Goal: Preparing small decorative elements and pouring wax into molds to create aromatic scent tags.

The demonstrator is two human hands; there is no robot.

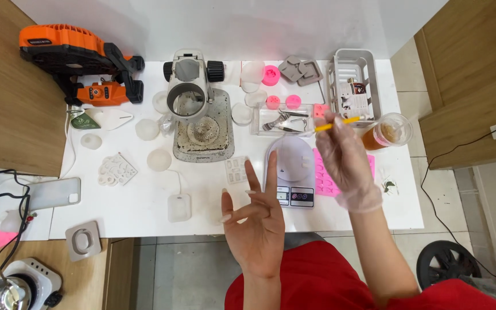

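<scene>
Across the white rectangular worktable [144, 212], items appear from largest to smallest. Far left stands an orange-and-black portable fan [70, 51]; right of it, at centre, a grey stereo microscope [193, 86] on a stained base plate. Far right is a white plastic slotted organiser basket [354, 86], with a clear plastic cup of amber drink [388, 132] just nearer. At near centre a white digital kitchen scale [291, 169] sits beside a pink silicone mould sheet [325, 175]. A clear tray of metal tweezers [282, 120] lies beyond the scale.

The gloved right hand [345, 161] pinches a thin yellow stick [337, 123], fingers clamped on its near end; the stick's tip points left over the tweezer tray. The bare left hand [256, 221] hovers above the table's near edge, fingers spread apart and holding nothing.

Judged from this pose, a steady pinch and a low wrist would keep the tip controlled. The drink cup, close to the right hand, is the likeliest thing to be knocked.
</scene>
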